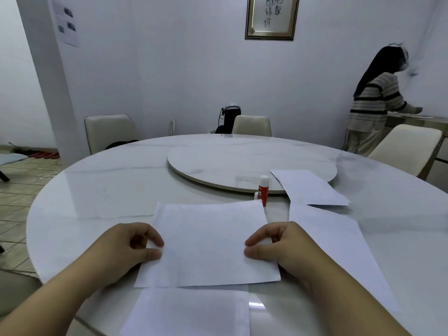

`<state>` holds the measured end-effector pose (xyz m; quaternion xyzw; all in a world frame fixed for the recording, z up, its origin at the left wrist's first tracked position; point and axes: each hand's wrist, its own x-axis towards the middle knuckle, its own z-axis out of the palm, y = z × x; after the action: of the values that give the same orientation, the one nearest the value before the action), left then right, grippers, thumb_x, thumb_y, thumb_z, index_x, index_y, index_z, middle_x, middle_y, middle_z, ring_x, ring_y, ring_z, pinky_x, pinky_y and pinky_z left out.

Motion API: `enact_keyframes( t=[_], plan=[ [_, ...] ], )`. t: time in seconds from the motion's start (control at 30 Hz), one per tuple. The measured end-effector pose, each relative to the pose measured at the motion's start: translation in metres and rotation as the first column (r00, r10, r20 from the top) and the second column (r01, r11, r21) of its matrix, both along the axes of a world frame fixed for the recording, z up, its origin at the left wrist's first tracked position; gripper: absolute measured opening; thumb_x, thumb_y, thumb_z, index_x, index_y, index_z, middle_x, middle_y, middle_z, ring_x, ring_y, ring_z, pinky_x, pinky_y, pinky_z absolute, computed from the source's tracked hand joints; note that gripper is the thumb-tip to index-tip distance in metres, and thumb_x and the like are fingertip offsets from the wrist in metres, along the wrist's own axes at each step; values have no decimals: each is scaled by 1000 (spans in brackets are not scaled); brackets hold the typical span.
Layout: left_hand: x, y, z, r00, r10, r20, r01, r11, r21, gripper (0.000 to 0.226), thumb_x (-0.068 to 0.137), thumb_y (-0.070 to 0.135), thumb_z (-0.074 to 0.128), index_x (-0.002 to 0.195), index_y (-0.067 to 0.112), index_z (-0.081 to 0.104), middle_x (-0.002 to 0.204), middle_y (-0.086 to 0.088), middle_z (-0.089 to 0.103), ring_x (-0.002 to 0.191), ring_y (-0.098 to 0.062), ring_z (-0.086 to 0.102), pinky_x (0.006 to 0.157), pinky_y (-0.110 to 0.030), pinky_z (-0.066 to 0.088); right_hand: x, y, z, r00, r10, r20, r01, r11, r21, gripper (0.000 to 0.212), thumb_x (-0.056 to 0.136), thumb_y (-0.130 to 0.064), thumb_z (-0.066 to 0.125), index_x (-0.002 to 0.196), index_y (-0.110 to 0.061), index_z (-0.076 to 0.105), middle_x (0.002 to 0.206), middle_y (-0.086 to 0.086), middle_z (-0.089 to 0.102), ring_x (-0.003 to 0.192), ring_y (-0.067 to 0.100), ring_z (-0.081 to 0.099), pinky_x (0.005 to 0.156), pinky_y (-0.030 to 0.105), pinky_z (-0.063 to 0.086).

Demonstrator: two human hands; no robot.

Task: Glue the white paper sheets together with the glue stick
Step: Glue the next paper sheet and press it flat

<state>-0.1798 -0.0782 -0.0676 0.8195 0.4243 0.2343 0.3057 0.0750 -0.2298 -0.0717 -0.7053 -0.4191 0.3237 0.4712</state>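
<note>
A white paper sheet (pixel 206 243) lies in front of me on the round marble table (pixel 97 190). My left hand (pixel 128 246) pinches its left edge and my right hand (pixel 278 246) pinches its right edge. Its near edge overlaps a second white sheet (pixel 194 311) that reaches the table's front. A red and white glue stick (pixel 263 189) stands upright just beyond the held sheet's far right corner, with its small white cap (pixel 256 195) beside it. A long white sheet (pixel 339 251) lies to the right, and another sheet (pixel 308 187) rests partly on the turntable.
A round marble turntable (pixel 230 161) fills the table's middle. Pale chairs stand at the far left (pixel 109 132), far middle (pixel 252 126) and right (pixel 407 149). A person in a striped top (pixel 373 105) stands at a counter at the back right.
</note>
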Motion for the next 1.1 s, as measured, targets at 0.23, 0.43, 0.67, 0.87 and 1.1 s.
enact_keyframes(
  t=[0.23, 0.43, 0.67, 0.87, 1.1],
  plan=[
    [4, 1, -2, 999, 6, -32, -4, 998, 61, 24, 73, 21, 76, 61, 40, 66, 52, 9, 49, 45, -4, 45, 50, -17, 33, -2, 2, -1, 994, 10, 106, -5, 999, -42, 16, 58, -26, 86, 71, -25, 78, 78, 4, 76, 78, 23, 73, 77, 35, 58],
    [6, 2, -3, 997, -10, -78, 17, 996, 91, 20, 73, 23, 76, 65, 38, 66, 57, 8, 49, 49, -6, 45, 51, -17, 33, -3, 4, 0, 990, 11, 140, -1, 998, -69, 16, 57, -28, 85, 72, -29, 78, 87, 10, 75, 82, 26, 72, 82, 40, 59],
    [5, 2, -3, 996, -16, -88, 24, 996, 86, 19, 72, 22, 77, 66, 37, 67, 58, 7, 51, 49, -4, 47, 50, -14, 33, -3, 4, 0, 992, 17, 127, -6, 996, -84, 17, 57, -26, 84, 73, -29, 78, 87, 8, 76, 82, 24, 72, 83, 41, 58],
    [4, 2, -4, 995, -18, -98, 28, 995, 92, 18, 71, 21, 77, 67, 36, 67, 59, 7, 52, 49, -4, 48, 50, -12, 35, -2, 3, 0, 987, 8, 158, 6, 996, -93, 17, 59, -27, 85, 73, -31, 77, 85, 2, 75, 80, 18, 71, 79, 33, 59],
    [4, 2, -6, 993, -11, -114, 23, 994, 103, 22, 71, 22, 77, 66, 40, 66, 61, 6, 53, 51, -4, 49, 51, -12, 35, -2, 4, -1, 981, -2, 193, 22, 995, -101, 15, 61, -28, 86, 72, -34, 77, 56, -13, 54, 50, 1, 54, 49, 11, 41]
  ],
)
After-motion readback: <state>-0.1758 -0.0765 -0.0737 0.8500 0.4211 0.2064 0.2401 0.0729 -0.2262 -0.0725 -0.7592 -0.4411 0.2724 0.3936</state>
